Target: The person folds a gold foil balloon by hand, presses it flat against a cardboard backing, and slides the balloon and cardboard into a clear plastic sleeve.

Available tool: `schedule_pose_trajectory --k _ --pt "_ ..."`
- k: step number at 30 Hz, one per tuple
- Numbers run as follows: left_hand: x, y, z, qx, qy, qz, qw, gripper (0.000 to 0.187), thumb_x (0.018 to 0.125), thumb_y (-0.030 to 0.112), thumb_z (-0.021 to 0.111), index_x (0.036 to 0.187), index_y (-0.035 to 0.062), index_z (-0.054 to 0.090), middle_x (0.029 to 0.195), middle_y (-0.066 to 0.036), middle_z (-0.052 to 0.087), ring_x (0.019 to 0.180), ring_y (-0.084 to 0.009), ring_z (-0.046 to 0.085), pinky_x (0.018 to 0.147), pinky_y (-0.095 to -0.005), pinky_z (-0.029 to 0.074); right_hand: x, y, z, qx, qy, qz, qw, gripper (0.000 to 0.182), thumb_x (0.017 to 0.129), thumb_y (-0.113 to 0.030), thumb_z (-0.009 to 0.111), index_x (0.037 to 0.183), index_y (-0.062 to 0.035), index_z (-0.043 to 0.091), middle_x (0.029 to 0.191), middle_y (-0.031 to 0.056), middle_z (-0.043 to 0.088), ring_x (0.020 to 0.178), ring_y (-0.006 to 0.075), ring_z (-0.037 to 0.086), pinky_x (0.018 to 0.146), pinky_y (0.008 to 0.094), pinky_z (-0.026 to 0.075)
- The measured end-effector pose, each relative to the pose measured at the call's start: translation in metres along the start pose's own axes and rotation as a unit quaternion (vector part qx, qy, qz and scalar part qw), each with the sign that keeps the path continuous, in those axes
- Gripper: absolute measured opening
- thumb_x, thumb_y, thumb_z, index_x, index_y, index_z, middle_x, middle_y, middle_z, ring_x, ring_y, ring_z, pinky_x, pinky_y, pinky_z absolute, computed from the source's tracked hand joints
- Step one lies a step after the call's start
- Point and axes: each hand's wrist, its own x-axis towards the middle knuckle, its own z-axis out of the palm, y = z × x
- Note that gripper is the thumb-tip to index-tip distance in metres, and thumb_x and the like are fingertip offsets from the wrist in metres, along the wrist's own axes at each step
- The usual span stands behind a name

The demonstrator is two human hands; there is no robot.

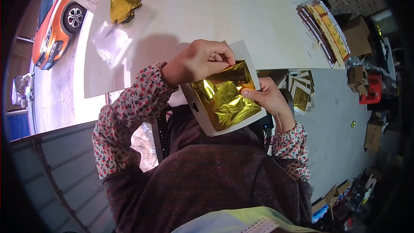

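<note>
Just above my lap is a white card packet [208, 128] with a hang hole at its left side. Shiny, crumpled gold foil [222, 99] fills the middle of it. At the packet's top edge, my left hand [198, 62] is closed, its thumb and fingers pinching the upper part of the foil. My right hand [269, 99] grips the right edge of the packet, the thumb pressed on the foil and the other fingers hidden behind the card. Both forearms wear flowered sleeves.
On the pale table [215, 8] lie a gold foil balloon [125, 0], clear plastic bags [110, 45] and a stack of printed cards [325, 32]. More gold packets [300, 97] sit low on the right. Beyond are a red stool [371, 89], cardboard boxes [358, 34] and an orange car [58, 28].
</note>
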Motion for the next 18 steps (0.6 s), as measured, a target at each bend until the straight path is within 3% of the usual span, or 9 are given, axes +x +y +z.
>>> schedule_pose_trajectory --k 5,8,11,14,15,17,18 --pt "0.001 -0.004 0.003 0.104 0.021 0.08 0.991 0.012 0.093 0.008 0.067 0.096 -0.0029 0.066 0.08 -0.005 0.068 0.073 -0.0066 0.061 0.065 -0.0241 0.049 0.003 0.003 -0.001 0.008 0.002 0.021 1.0 0.021 0.093 -0.018 0.074 0.107 -0.0018 0.074 0.09 -0.003 0.071 0.08 0.002 0.059 0.072 0.0221 0.05" --pt "0.006 -0.011 0.011 0.056 0.079 -0.003 0.995 0.012 0.091 0.009 0.07 0.097 -0.0018 0.067 0.08 -0.006 0.068 0.071 -0.008 0.061 0.065 -0.0254 0.05 0.004 0.006 -0.002 0.0 0.001 0.033 0.999 0.022 0.093 -0.019 0.074 0.106 -0.0022 0.074 0.09 -0.0025 0.072 0.079 0.0025 0.06 0.071 0.0225 0.05" --pt "0.008 -0.014 0.013 0.069 0.1 -0.029 0.992 0.017 0.093 0.008 0.07 0.103 -0.0041 0.065 0.087 -0.003 0.068 0.083 -0.0066 0.063 0.079 -0.0215 0.05 0.004 0.002 0.002 -0.002 0.012 0.029 1.0 0.022 0.092 -0.02 0.075 0.105 -0.0024 0.075 0.089 -0.0021 0.072 0.077 0.0029 0.061 0.07 0.0228 0.05" --pt "0.008 -0.013 0.015 0.102 0.1 -0.042 0.989 0.022 0.091 0.011 0.073 0.106 -0.0036 0.065 0.09 -0.004 0.069 0.084 -0.0073 0.063 0.079 -0.0215 0.05 0.004 0.004 0.0 -0.001 0.01 0.024 1.0 0.021 0.093 -0.021 0.075 0.104 -0.0024 0.075 0.089 -0.0019 0.072 0.077 0.003 0.061 0.069 0.023 0.051" --pt "0.009 -0.016 0.011 0.203 0.129 0.05 0.969 0.023 0.091 0.011 0.073 0.107 -0.0039 0.065 0.091 -0.005 0.07 0.084 -0.0079 0.064 0.079 -0.0217 0.05 0.005 0.003 0.002 -0.002 0.009 0.023 1.0 0.022 0.093 -0.021 0.074 0.104 -0.0022 0.075 0.089 -0.0018 0.072 0.077 0.003 0.061 0.069 0.023 0.051" --pt "0.015 -0.028 0.006 0.391 0.181 0.227 0.873 0.025 0.091 0.01 0.073 0.109 -0.0046 0.065 0.094 -0.006 0.071 0.084 -0.0091 0.065 0.078 -0.0222 0.051 0.004 0.002 0.002 -0.004 0.006 0.021 1.0 0.022 0.093 -0.021 0.074 0.104 -0.002 0.075 0.088 -0.0016 0.072 0.076 0.003 0.061 0.069 0.023 0.051" --pt "0.015 -0.032 0.007 0.33 0.208 0.209 0.897 0.025 0.089 0.012 0.074 0.107 -0.0037 0.066 0.091 -0.008 0.071 0.081 -0.0107 0.065 0.075 -0.024 0.051 0.003 0.002 0.003 -0.011 0.004 0.012 1.0 0.022 0.093 -0.021 0.074 0.104 -0.0018 0.075 0.089 -0.0016 0.072 0.076 0.003 0.061 0.069 0.023 0.05"
